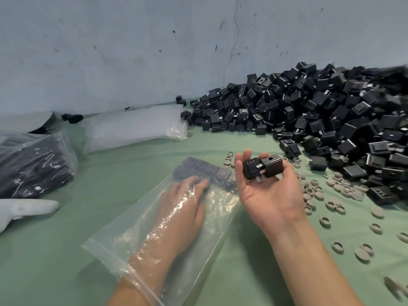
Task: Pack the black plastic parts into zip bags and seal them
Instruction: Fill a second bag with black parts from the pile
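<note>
1. One open zip bag [220, 208] is seen flat on the green tabletop [99, 195], its mouth toward the person.
2. A short row [205, 171] of black parts is seen at the bag's far end; it cannot be counted through the plastic.
3. Two more parts [262, 167] are counted outside the bag, in the right hand.
4. A pile [331, 115] of black parts, far too many to count, is heaped against the wall [110, 51] at the right.
5. One full bag [33, 164] is seen at the left edge, and one stack [134, 129] of empty bags beside the wall.
6. Dozens of grey rings [331, 204] are scattered between the pile and the right hand.
7. The left hand [183, 204] is pushed inside the bag past the wrist, fingers stretched nearly flat, fingertips touching the row.
8. The right hand [267, 195] is turned palm up just right of the bag; the two parts are cradled between thumb and loosely curled fingers.
9. Pale marks are seen on a few pieces in the pile, too small to be read.
</note>
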Demonstrator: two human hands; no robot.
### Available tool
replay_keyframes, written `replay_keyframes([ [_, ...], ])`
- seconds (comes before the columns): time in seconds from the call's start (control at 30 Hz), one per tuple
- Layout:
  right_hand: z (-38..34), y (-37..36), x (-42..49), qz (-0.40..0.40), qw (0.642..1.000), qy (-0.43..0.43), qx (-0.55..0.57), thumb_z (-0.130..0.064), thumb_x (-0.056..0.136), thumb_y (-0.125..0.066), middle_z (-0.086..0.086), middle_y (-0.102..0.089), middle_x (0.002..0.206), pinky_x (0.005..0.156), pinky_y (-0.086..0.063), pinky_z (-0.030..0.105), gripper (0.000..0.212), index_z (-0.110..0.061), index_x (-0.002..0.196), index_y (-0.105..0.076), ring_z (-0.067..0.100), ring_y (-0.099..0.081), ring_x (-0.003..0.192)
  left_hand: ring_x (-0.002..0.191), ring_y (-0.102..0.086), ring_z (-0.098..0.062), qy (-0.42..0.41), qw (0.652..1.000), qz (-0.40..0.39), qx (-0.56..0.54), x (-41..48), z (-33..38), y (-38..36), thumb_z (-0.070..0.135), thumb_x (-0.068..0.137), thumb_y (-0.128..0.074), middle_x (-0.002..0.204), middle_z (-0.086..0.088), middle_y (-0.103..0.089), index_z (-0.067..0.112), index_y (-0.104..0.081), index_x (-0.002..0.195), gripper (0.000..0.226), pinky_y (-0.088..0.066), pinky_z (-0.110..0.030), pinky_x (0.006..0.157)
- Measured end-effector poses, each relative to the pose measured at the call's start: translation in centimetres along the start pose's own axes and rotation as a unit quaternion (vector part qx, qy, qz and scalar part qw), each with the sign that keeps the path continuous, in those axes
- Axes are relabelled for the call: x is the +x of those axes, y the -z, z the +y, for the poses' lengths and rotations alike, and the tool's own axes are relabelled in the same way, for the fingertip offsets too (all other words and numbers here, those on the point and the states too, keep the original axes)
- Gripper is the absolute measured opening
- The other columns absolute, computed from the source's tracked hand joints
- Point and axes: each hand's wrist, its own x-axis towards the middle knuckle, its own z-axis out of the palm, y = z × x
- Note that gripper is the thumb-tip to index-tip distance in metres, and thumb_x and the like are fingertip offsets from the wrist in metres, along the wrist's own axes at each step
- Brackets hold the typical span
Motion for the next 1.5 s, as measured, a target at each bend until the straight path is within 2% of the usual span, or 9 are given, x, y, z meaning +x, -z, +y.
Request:
replay_keyframes([
  [0.17, 0.1, -0.1, -0.3, 0.001, 1.000, -0.006, 0.005, -0.031, 0.089, -0.056, 0.013, -0.068, 0.106, 0.075, -0.062, 0.038, 0.021, -0.014, 0.081, -0.064, 0.033, -0.070, 0.093, 0.128, -0.051, -0.036, 0.019, 0.999, -0.004, -0.026, -0.2, -0.1, -0.5, 0.026, 0.093, -0.051, 0.148, -0.010, -0.048, 0.022, -0.058, 0.136, 0.043, -0.043, -0.057, 0.104],
  [0.37, 0.3, -0.3, -0.6, 0.023, 0.999, -0.018, -0.014, -0.033, 0.096, -0.052, 0.014, -0.069, 0.104, 0.075, -0.063, 0.039, 0.032, -0.012, 0.076, -0.065, 0.035, -0.071, 0.090, 0.150, -0.015, -0.013, 0.027, 0.996, -0.036, -0.075, -1.9, -1.0, -0.2, 0.033, 0.102, -0.043, 0.163, 0.006, -0.016, 0.035, -0.031, 0.152, 0.051, -0.010, -0.033, 0.124],
  [0.5, 1.0, -0.5, -1.1, 0.014, 0.999, -0.032, -0.015, -0.034, 0.097, -0.052, 0.014, -0.068, 0.105, 0.076, -0.063, 0.042, 0.032, -0.012, 0.077, -0.064, 0.037, -0.071, 0.092, 0.128, -0.049, -0.020, -0.006, 0.996, 0.009, -0.087, -4.2, -0.7, 3.0, 0.017, 0.094, -0.052, 0.137, -0.003, -0.053, 0.019, -0.061, 0.131, 0.038, -0.030, -0.028, 0.114],
  [0.6, 1.9, -0.6, -2.0, 0.005, 0.998, -0.055, -0.020, -0.036, 0.098, -0.051, 0.016, -0.069, 0.106, 0.080, -0.062, 0.044, 0.034, -0.011, 0.077, -0.063, 0.040, -0.070, 0.099, 0.092, -0.059, -0.020, -0.005, 0.998, 0.011, -0.057, -6.8, -0.1, 5.7, 0.012, 0.084, -0.048, 0.097, 0.004, -0.064, 0.018, -0.075, 0.097, 0.031, -0.043, -0.026, 0.083],
  [0.7, 2.9, -0.5, -3.0, -0.001, 0.997, -0.075, -0.037, -0.036, 0.099, -0.052, 0.018, -0.070, 0.107, 0.079, -0.062, 0.048, 0.033, -0.011, 0.080, -0.062, 0.043, -0.070, 0.102, 0.072, -0.052, -0.009, 0.101, 0.991, -0.012, -0.081, -8.8, 0.4, 8.3, 0.008, 0.071, -0.055, 0.083, 0.020, -0.055, 0.032, -0.068, 0.073, 0.027, -0.036, -0.019, 0.064],
  [0.97, 4.6, -0.5, -5.7, -0.041, 0.981, -0.152, -0.117, -0.036, 0.097, -0.056, 0.023, -0.068, 0.119, 0.094, -0.052, 0.061, 0.027, -0.012, 0.087, -0.058, 0.051, -0.063, 0.112, 0.069, -0.053, -0.003, 0.093, 0.946, 0.273, -0.148, -12.1, 2.3, 12.0, 0.011, 0.068, -0.036, 0.075, 0.011, -0.056, 0.027, -0.053, 0.071, 0.023, -0.038, -0.012, 0.064],
  [1.13, 6.5, -0.6, -7.0, -0.102, 0.945, -0.243, -0.195, -0.037, 0.096, -0.055, 0.026, -0.066, 0.123, 0.100, -0.047, 0.063, 0.033, -0.011, 0.079, -0.062, 0.053, -0.060, 0.117, 0.095, -0.060, -0.004, 0.068, 0.973, 0.175, -0.135, -11.7, 3.2, 11.6, 0.020, 0.089, -0.046, 0.109, 0.019, -0.056, 0.039, -0.060, 0.107, 0.030, -0.046, -0.018, 0.074],
  [1.23, 8.0, -0.2, -7.4, -0.126, 0.923, -0.297, -0.212, -0.040, 0.095, -0.053, 0.020, -0.069, 0.095, 0.099, -0.050, 0.056, 0.034, -0.011, 0.080, -0.063, 0.044, -0.067, 0.103, 0.117, -0.052, -0.006, 0.026, 0.991, 0.083, -0.101, -11.9, 3.0, 11.0, 0.028, 0.093, -0.054, 0.134, 0.016, -0.048, 0.030, -0.055, 0.129, 0.036, -0.041, -0.022, 0.098],
  [1.5, 10.3, -0.3, -7.7, -0.158, 0.883, -0.361, -0.255, -0.043, 0.096, -0.049, 0.016, -0.065, 0.093, 0.117, -0.022, 0.063, 0.035, -0.014, 0.081, -0.060, 0.044, -0.059, 0.108, 0.100, -0.050, -0.001, 0.036, 0.994, 0.078, -0.062, -13.4, 1.3, 11.5, 0.026, 0.084, -0.069, 0.117, 0.026, -0.055, 0.035, -0.050, 0.122, 0.043, -0.036, -0.027, 0.089],
])
